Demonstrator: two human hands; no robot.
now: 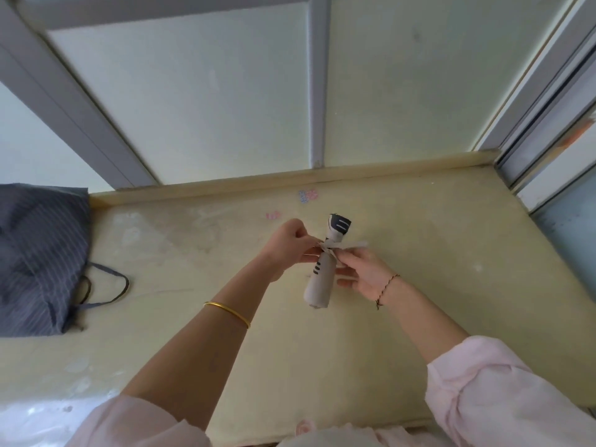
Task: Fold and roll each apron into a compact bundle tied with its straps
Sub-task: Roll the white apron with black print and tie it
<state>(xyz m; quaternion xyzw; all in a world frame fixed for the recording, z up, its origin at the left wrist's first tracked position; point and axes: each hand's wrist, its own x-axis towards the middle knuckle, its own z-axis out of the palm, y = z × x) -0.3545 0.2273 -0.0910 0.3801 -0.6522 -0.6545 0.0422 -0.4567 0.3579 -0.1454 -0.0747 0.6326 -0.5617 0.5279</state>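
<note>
Table [225,366] surface runs from the near edge to the roll [317,285] at mid-table. Its straps [354,244] are pinched by curled fingers of the left hand [287,243] at 9 o'clock and the right hand [367,272] at 3 o'clock. A striped apron [38,253] is heaped over the 9 o'clock edge. A ledge [258,185] bounds 12 o'clock.

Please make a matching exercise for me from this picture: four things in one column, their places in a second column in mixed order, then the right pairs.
1. rolled apron
2. dark striped apron
3. gold bangle
4. thread bracelet

A. on the right wrist
B. heaped at the left end of the table
C. on the left wrist
D. mid-table, a strap round it

Pairs: 1-D, 2-B, 3-C, 4-A
</note>
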